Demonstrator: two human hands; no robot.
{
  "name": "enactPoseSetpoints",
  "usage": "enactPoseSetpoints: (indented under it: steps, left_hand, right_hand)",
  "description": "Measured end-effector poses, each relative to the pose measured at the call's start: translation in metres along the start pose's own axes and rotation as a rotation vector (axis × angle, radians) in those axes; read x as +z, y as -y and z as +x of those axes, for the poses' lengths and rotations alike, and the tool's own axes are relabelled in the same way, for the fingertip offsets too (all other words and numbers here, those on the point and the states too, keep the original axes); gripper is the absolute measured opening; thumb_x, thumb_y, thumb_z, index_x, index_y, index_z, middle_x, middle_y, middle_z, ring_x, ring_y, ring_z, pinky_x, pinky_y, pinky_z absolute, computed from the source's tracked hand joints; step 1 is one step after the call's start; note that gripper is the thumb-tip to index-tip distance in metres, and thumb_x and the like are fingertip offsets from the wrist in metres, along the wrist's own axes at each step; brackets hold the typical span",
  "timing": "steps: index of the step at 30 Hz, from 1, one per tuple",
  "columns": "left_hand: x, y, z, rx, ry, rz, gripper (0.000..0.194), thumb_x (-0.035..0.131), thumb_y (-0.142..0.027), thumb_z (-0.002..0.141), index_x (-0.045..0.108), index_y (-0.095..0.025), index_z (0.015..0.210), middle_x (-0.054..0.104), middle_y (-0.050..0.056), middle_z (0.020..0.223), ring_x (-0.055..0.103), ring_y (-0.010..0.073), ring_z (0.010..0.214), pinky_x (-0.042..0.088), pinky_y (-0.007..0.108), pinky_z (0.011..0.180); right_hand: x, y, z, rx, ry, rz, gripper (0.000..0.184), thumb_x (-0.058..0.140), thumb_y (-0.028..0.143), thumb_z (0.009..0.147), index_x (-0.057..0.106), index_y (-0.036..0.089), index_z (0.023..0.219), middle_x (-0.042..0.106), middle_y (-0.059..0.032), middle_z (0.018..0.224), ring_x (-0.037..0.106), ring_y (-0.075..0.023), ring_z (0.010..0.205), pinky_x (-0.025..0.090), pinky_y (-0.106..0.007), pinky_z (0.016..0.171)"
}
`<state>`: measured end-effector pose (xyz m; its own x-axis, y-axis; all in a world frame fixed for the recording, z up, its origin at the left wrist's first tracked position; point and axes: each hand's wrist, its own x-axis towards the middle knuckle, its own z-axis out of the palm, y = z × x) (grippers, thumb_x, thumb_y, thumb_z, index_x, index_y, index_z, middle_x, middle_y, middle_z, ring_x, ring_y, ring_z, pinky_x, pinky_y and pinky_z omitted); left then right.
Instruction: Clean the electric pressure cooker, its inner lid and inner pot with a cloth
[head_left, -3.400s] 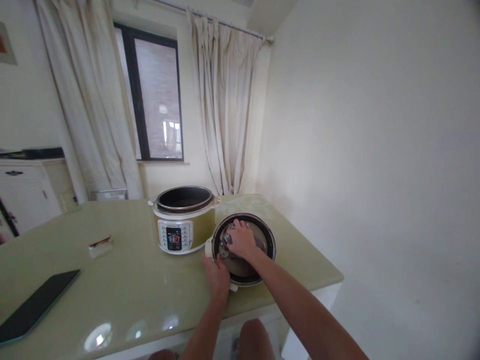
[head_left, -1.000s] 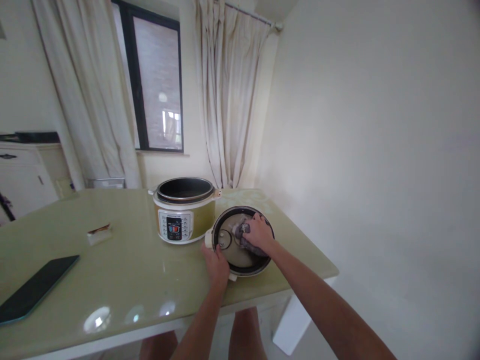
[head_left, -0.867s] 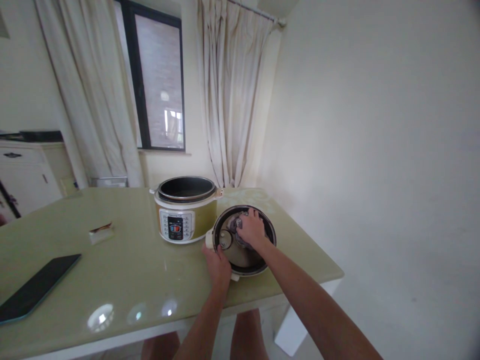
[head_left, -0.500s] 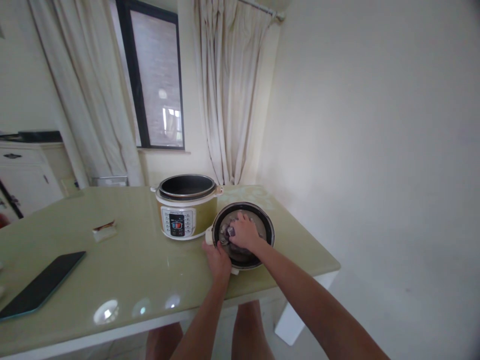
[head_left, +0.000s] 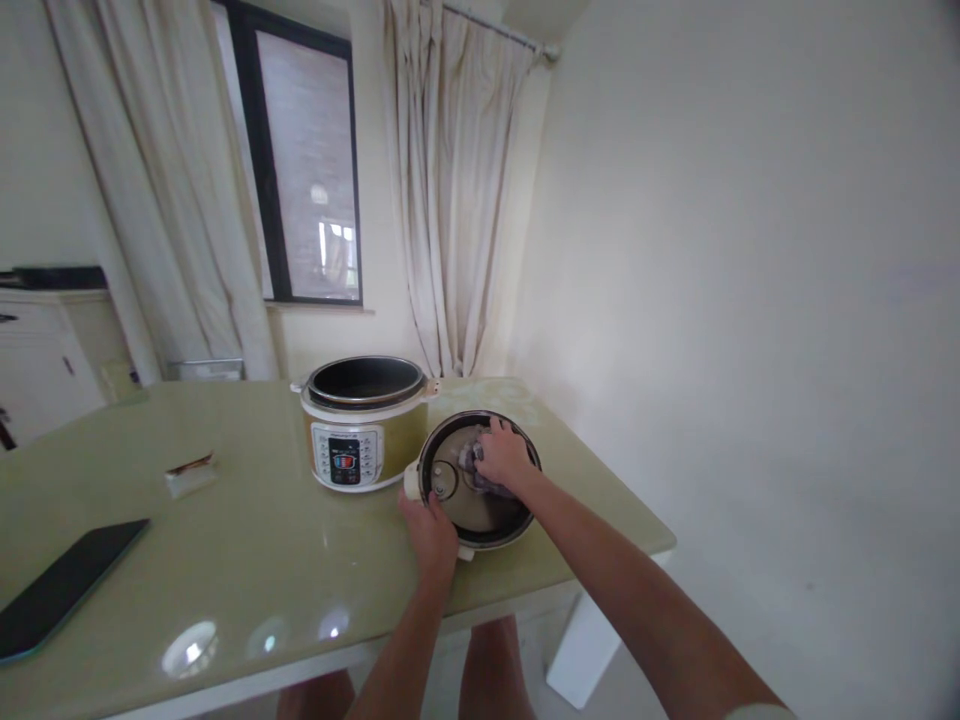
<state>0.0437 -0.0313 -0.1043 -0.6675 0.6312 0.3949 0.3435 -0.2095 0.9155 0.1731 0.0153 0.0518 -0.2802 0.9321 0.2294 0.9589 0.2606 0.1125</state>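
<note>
An upturned round cooker lid [head_left: 459, 510] lies on the pale green table [head_left: 247, 560], just right of an open electric pressure cooker [head_left: 362, 422]. My left hand [head_left: 428, 530] grips the lid's near left rim, fingers curled over the edge. My right hand [head_left: 501, 455] is closed on a greyish cloth [head_left: 472, 459] and presses it against the lid's inner face, toward its far side. The lid's inside is metal with a dark ring round it.
A dark phone or tablet [head_left: 60, 588] lies at the table's left front. A small white packet [head_left: 189, 475] sits left of the cooker. A white wall stands close on the right, curtains and a window behind, a white cabinet [head_left: 37, 350] at far left.
My right hand has rubbed the cloth back and forth inside the lid, from its left side to its far middle. My left hand has stayed on the rim.
</note>
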Motion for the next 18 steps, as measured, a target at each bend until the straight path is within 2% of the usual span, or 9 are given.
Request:
enactPoseSetpoints:
  steps: [4,8,11,14,16,18]
  left_hand:
    - [-0.001,-0.001,-0.001,0.001,-0.025,0.015,0.053,0.046,-0.029,0.100,0.037,-0.012,0.149,0.053,0.023,0.142,0.055,0.0314,0.135,0.045,0.049,0.114]
    - [-0.001,0.001,-0.001,-0.020,-0.026,0.017,0.053,0.046,-0.029,0.100,0.037,-0.009,0.148,0.052,0.026,0.143,0.054,0.0334,0.137,0.045,0.051,0.114]
    - [0.001,0.004,0.000,-0.026,-0.023,0.014,0.054,0.046,-0.028,0.099,0.037,-0.008,0.147,0.052,0.028,0.143,0.054,0.0345,0.136,0.045,0.053,0.113]
    - [0.002,0.003,0.002,-0.021,-0.024,0.009,0.053,0.047,-0.029,0.098,0.038,-0.008,0.145,0.053,0.028,0.141,0.055,0.0350,0.134,0.046,0.054,0.112]
    - [0.002,0.001,0.002,-0.018,-0.022,0.002,0.053,0.048,-0.029,0.098,0.039,-0.007,0.145,0.054,0.027,0.141,0.055,0.0351,0.135,0.045,0.054,0.113]
    - [0.002,0.000,0.002,-0.015,-0.019,-0.007,0.053,0.048,-0.029,0.097,0.039,-0.007,0.145,0.054,0.026,0.141,0.053,0.0349,0.137,0.043,0.052,0.115]
  right_hand:
    - [0.006,0.026,0.003,-0.119,0.000,0.072,0.041,0.066,0.043,0.085,0.076,0.022,0.118,0.054,-0.0174,0.140,0.051,-0.0350,0.126,0.052,-0.047,0.096]
    - [0.013,0.039,-0.013,-0.172,0.015,0.115,0.042,0.069,0.042,0.082,0.076,0.023,0.118,0.054,-0.0162,0.137,0.049,-0.0351,0.128,0.048,-0.052,0.101]
    - [0.017,0.032,-0.028,-0.224,0.036,0.102,0.041,0.071,0.043,0.078,0.077,0.024,0.114,0.055,-0.0146,0.135,0.052,-0.0341,0.125,0.050,-0.051,0.100]
    - [0.015,0.014,-0.037,-0.285,0.084,0.055,0.035,0.072,0.041,0.075,0.079,0.023,0.105,0.058,-0.0136,0.130,0.057,-0.0333,0.119,0.056,-0.047,0.092]
    - [0.010,0.001,-0.036,-0.273,0.116,0.021,0.035,0.072,0.039,0.075,0.079,0.022,0.105,0.059,-0.0143,0.127,0.060,-0.0341,0.116,0.058,-0.045,0.088]
    - [0.006,-0.009,-0.030,-0.203,0.127,-0.009,0.037,0.072,0.038,0.075,0.079,0.020,0.107,0.060,-0.0163,0.127,0.060,-0.0359,0.116,0.059,-0.046,0.086]
